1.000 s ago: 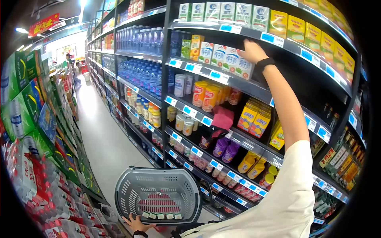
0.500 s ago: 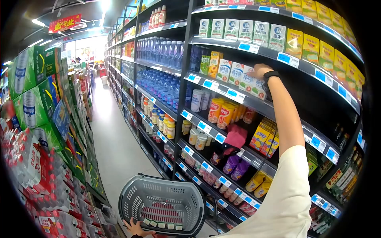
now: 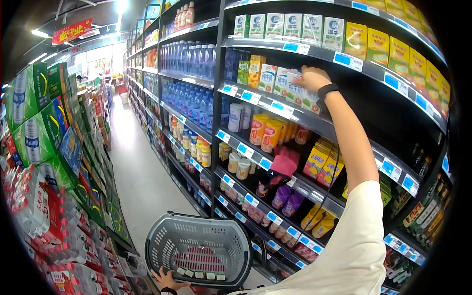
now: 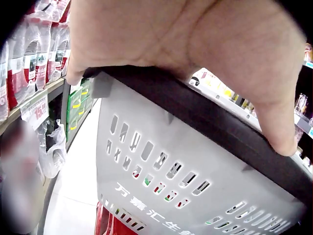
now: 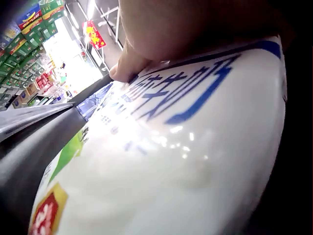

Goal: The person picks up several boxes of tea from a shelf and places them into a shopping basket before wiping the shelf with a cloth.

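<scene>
Up on the shelf, my right hand [image 3: 314, 78] grips a white milk carton [image 3: 293, 92] by its top, at the right end of a short row of milk cartons [image 3: 268, 77]. Close up in the right wrist view, the thumb [image 5: 133, 61] lies over the upper edge of this carton [image 5: 195, 152], whose blue lettering faces the camera. Low down, my left hand [image 3: 168, 281] rests with spread fingers on the near rim of a grey shopping basket [image 3: 156, 241]. Several small boxes [image 3: 199, 275] stand inside the basket along its near side.
Shelves of drinks line the right side, with yellow cartons [image 3: 377, 45] above and cans [image 3: 271, 135] below. A pink-and-black cloth item [image 3: 285, 161] hangs at a shelf edge. Stacked green cases [image 3: 32, 128] and bottle packs [image 3: 42, 206] border the aisle on the left.
My right hand has moved from the row's right end onto a carton, and the cartons under it have shifted and tilted. My left hand stays on the basket rim. The head view has swung slightly.
</scene>
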### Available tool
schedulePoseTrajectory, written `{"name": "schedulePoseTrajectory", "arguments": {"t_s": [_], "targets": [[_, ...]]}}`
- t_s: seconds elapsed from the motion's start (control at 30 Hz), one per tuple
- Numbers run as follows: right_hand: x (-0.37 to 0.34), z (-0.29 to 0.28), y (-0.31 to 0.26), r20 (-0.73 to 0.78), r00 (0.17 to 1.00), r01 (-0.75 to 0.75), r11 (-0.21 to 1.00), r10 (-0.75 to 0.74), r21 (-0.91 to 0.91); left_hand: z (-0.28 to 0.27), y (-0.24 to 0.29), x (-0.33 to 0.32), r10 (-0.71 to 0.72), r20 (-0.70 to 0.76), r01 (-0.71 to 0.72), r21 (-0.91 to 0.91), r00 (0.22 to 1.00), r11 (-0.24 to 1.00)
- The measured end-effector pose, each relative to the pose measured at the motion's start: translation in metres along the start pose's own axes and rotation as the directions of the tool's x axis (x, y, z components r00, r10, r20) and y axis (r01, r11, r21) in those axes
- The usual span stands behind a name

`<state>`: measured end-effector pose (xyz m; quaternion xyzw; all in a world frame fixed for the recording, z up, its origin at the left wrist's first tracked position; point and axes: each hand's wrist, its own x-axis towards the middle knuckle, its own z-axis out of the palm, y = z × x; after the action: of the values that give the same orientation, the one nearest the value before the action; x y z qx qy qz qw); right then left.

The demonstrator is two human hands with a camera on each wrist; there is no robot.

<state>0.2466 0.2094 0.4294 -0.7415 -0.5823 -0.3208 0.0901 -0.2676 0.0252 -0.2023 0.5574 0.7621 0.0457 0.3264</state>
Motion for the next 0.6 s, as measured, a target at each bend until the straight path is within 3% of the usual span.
{"name": "schedulePoseTrajectory", "arguments": {"t_s": [0.1, 0.17, 0.2, 0.27, 0.3, 0.33, 0.4, 0.47, 0.5, 0.53, 0.6], "targets": [[-0.003, 0.004, 0.0, -0.053, 0.994, 0.095, 0.995, -0.097, -0.029, -0.014, 0.01, -0.009, 0.0, 0.031, 0.0, -0.019, 1.0, 1.0], [-0.008, 0.011, -0.004, -0.227, 0.947, 0.186, 0.963, -0.229, -0.194, -0.017, 0.012, -0.014, 0.019, 0.024, -0.019, 0.002, 1.0, 1.0], [-0.01, 0.013, -0.004, -0.221, 0.947, 0.191, 0.961, -0.234, -0.199, -0.016, 0.011, -0.016, 0.036, 0.01, -0.037, 0.023, 0.999, 0.999], [-0.02, 0.008, -0.011, -0.419, 0.797, 0.264, 0.875, -0.434, -0.405, -0.014, 0.009, -0.015, 0.047, 0.0, -0.047, 0.026, 0.999, 0.999], [-0.024, 0.005, -0.013, -0.505, 0.716, 0.281, 0.861, -0.483, -0.425, -0.014, 0.008, -0.014, 0.047, 0.0, -0.047, 0.031, 0.999, 0.998], [-0.03, 0.0, -0.019, -0.501, 0.716, 0.283, 0.859, -0.485, -0.427, -0.014, 0.008, -0.014, 0.048, 0.0, -0.048, 0.037, 0.999, 0.998], [-0.045, -0.011, -0.036, -0.659, 0.552, 0.342, 0.86, -0.51, -0.379, -0.014, 0.01, -0.013, 0.047, -0.002, -0.047, 0.013, 0.999, 0.999], [-0.069, -0.019, -0.061, -0.65, 0.612, 0.401, 0.885, -0.45, -0.235, -0.013, 0.011, -0.012, 0.007, -0.025, -0.006, 0.008, 1.0, 1.0], [-0.081, -0.018, -0.074, -0.681, 0.582, 0.454, 0.872, -0.445, -0.182, -0.017, 0.015, -0.015, -0.007, -0.019, 0.006, -0.02, 1.0, 1.0], [-0.093, -0.012, -0.087, -0.587, 0.713, 0.483, 0.876, -0.383, 0.016, -0.016, 0.015, -0.014, -0.013, -0.021, 0.013, 0.003, 1.0, 1.0], [-0.115, 0.009, -0.117, -0.607, 0.646, 0.632, 0.771, -0.464, 0.083, -0.02, 0.018, -0.015, -0.039, 0.018, 0.039, 0.024, 0.999, 0.999]]}}
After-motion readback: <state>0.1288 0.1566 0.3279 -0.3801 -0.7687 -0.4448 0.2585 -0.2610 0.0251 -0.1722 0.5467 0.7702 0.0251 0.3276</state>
